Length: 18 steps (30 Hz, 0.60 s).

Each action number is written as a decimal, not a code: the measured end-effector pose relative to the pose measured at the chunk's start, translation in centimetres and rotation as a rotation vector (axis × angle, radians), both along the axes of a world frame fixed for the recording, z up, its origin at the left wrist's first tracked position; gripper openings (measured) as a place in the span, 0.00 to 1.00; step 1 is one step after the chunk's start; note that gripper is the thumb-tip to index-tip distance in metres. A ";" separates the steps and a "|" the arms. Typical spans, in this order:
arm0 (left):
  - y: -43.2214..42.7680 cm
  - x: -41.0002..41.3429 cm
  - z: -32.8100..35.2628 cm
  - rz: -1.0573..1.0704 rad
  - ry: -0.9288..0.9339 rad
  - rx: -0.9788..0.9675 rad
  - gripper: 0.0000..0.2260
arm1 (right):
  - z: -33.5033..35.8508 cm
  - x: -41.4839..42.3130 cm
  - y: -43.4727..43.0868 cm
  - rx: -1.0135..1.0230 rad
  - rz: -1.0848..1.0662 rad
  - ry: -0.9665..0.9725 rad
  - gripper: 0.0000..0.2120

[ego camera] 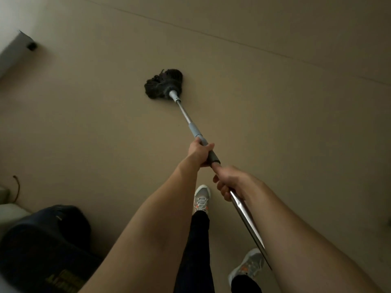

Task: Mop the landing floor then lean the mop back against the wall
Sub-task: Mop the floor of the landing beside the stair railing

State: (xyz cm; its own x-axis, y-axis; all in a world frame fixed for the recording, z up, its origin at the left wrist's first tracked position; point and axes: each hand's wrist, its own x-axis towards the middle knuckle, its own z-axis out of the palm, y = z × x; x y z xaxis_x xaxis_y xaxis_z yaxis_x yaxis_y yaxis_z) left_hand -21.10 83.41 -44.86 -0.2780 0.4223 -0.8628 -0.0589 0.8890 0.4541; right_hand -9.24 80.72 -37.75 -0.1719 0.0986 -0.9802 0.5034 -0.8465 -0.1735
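Steel mop handle [245,210] in both clenched fists, left hand [201,154] ahead of right hand [230,182], dark stringy mop head [163,84] flat on smooth beige floor [275,123].

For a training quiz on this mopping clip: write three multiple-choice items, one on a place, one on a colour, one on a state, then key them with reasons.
1. Where is the mop head?
A. On the open floor ahead of the person
B. Leaning against the wall
C. Inside a bucket

2. What colour are the mop's strands?
A. White
B. Dark, near black
C. Bright yellow

3. How is the mop handle held?
A. By the left hand only
B. By neither hand
C. By both hands

Key:
1. A: the head rests on the bare beige floor, ahead of the shoes.
2. B: the strands look blackish against the pale floor.
3. C: the left hand grips the grey sleeve, and the right hand closes on the metal shaft just behind it.
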 end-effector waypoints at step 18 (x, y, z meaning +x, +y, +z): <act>-28.4 36.4 9.9 -0.566 -0.316 -0.300 0.29 | 12.8 35.7 -31.7 -0.266 -0.332 -0.197 0.22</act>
